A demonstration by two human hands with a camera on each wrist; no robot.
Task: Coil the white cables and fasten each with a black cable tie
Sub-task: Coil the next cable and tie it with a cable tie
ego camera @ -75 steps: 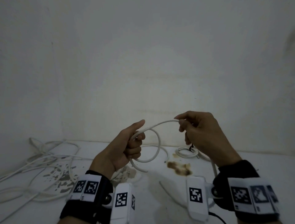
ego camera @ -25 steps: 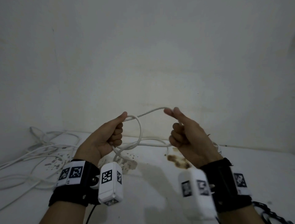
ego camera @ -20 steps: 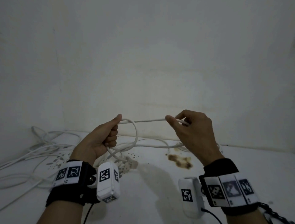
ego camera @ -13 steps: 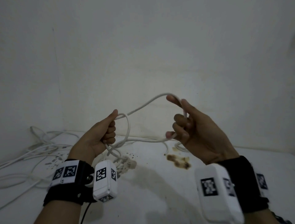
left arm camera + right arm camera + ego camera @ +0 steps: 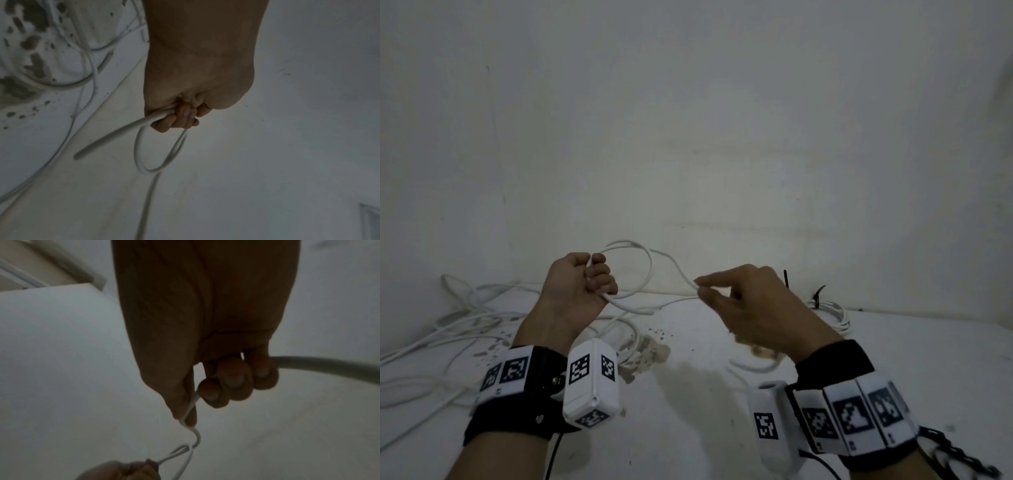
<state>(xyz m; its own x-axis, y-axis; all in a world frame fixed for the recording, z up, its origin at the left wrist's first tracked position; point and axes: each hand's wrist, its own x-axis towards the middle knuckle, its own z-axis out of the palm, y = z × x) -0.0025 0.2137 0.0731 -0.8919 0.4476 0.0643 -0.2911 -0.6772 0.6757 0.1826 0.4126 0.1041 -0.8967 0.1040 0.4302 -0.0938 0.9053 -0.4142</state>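
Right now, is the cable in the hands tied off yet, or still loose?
Still loose. The left hand grips loops of the white cable with no tie around them; the right hand pinches the next stretch.

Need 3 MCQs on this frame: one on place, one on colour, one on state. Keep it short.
1. Where does the already tied coil lie?
A. on the surface behind the right hand
B. in the left hand
C. hung on the wall

2. What colour is the cable tie on that coil?
A. white
B. black
C. red

3. How does the left hand hold the white cable?
A. flat and open beneath it
B. not touching it
C. fingers curled round gathered loops

Key: 1 A, the head view shows it on the white surface past the right hand. 2 B, dark ends stick up from it. 3 C, the left wrist view shows curled fingers gripping a loop.
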